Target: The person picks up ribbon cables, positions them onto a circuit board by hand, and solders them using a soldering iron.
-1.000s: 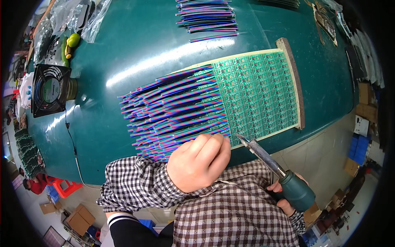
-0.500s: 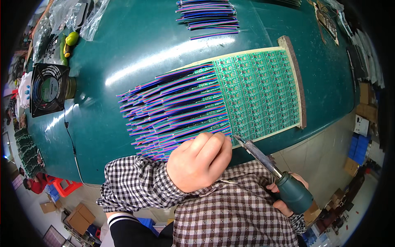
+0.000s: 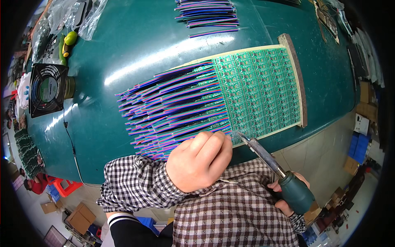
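A green circuit board panel (image 3: 259, 90) lies on the table, its small boards set in rows. Rows of multicoloured ribbon wires (image 3: 177, 99) run leftward from the panel's left part. My left hand (image 3: 199, 160) is closed, fingers curled at the panel's near edge, pinching a ribbon wire whose gripped end is mostly hidden under the fingers. My right hand (image 3: 284, 207) is wrapped round the dark green handle of a soldering iron (image 3: 265, 156). The iron's tip points up and left, just right of my left fingertips, close over the near edge of the panel.
A bar (image 3: 293, 78) borders the panel's right side. More ribbon wires (image 3: 207, 16) lie in a bundle at the far side. On the left stand a black fan (image 3: 48, 89) with a cable and, behind it, a yellow-green object (image 3: 71, 38). Plastic bags (image 3: 92, 20) lie far left.
The soldering iron has shifted slightly up and right, its tip a little farther from my left fingertips. My left hand has stayed almost still.
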{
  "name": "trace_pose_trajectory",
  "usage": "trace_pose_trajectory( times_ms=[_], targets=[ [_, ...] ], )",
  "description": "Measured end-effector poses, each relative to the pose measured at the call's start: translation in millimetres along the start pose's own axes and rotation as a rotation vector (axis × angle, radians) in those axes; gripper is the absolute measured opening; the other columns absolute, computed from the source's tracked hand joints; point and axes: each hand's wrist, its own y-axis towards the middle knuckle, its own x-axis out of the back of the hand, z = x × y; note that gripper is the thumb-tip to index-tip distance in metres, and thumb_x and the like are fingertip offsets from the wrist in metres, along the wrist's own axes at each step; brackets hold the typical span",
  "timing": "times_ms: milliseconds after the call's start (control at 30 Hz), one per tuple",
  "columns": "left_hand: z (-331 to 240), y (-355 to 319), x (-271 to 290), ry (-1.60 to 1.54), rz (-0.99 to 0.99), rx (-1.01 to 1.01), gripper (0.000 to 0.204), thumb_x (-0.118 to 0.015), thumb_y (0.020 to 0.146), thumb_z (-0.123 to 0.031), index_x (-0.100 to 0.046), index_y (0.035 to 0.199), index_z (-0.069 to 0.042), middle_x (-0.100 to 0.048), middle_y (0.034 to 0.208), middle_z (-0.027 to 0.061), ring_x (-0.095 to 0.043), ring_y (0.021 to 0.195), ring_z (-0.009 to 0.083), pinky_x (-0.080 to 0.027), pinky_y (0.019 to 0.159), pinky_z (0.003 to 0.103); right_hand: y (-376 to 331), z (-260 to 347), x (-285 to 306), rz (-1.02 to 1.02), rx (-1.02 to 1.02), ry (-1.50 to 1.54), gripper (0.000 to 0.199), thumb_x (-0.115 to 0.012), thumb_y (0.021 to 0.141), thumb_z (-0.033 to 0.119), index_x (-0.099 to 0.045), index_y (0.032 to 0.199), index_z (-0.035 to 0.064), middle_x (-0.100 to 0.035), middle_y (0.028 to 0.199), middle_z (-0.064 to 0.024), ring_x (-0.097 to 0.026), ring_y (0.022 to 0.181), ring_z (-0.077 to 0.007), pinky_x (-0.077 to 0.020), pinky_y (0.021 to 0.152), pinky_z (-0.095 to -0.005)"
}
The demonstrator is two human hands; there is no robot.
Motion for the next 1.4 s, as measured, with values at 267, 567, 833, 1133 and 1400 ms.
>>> trace_pose_trajectory(
  times_ms=[267, 567, 833, 1133, 1400],
  targets=[
    [0, -1, -1, 0.004, 0.005, -0.006, 0.036, -0.067, 0.072, -0.014, -0.070, 0.104, 0.001, -0.063, 0.100, 0.0096, -0.062, 0.084, 0.0197, -0.051, 0.065, 0.027, 4, 7, -5, -0.039, -0.050, 0.059, 0.063, -0.088, 0.077, 0.057, -0.074, 0.102, 0.0013, -0.075, 0.090, -0.0065, -0.071, 0.075, -0.0234, -0.0579, 0.073, -0.0366],
    [0, -2, -1, 0.011, -0.006, 0.000, 0.035, -0.067, 0.072, -0.014, -0.071, 0.104, 0.001, -0.063, 0.099, 0.0091, -0.062, 0.084, 0.0196, -0.051, 0.064, 0.027, 3, 7, -4, -0.020, -0.086, 0.064, 0.061, -0.088, 0.076, 0.058, -0.076, 0.100, 0.0028, -0.074, 0.094, -0.0087, -0.071, 0.076, -0.0248, -0.0581, 0.073, -0.0364],
    [0, -1, -1, 0.009, -0.001, 0.007, 0.034, -0.068, 0.072, -0.013, -0.071, 0.103, 0.001, -0.064, 0.100, 0.0091, -0.062, 0.084, 0.0193, -0.051, 0.064, 0.027, 7, 14, -8, -0.045, -0.144, 0.105, 0.058, -0.087, 0.076, 0.059, -0.079, 0.096, 0.0049, -0.074, 0.094, -0.0080, -0.071, 0.076, -0.0244, -0.0578, 0.072, -0.0368],
    [-1, -1, -1, 0.010, -0.004, -0.003, 0.034, -0.068, 0.072, -0.012, -0.071, 0.103, 0.001, -0.063, 0.099, 0.0090, -0.063, 0.083, 0.0194, -0.051, 0.064, 0.027, 2, 12, -9, -0.083, -0.100, 0.088, 0.057, -0.087, 0.077, 0.059, -0.078, 0.097, 0.0054, -0.075, 0.091, -0.0051, -0.071, 0.076, -0.0219, -0.0575, 0.074, -0.0361],
    [0, -1, -2, 0.021, -0.015, -0.002, 0.035, -0.067, 0.071, -0.013, -0.071, 0.103, 0.001, -0.064, 0.099, 0.0092, -0.063, 0.084, 0.0196, -0.051, 0.064, 0.027, 2, 9, -8, -0.067, -0.051, 0.062, 0.059, -0.086, 0.078, 0.060, -0.077, 0.096, 0.0044, -0.076, 0.088, -0.0046, -0.071, 0.074, -0.0210, -0.0572, 0.072, -0.0352]
  ],
)
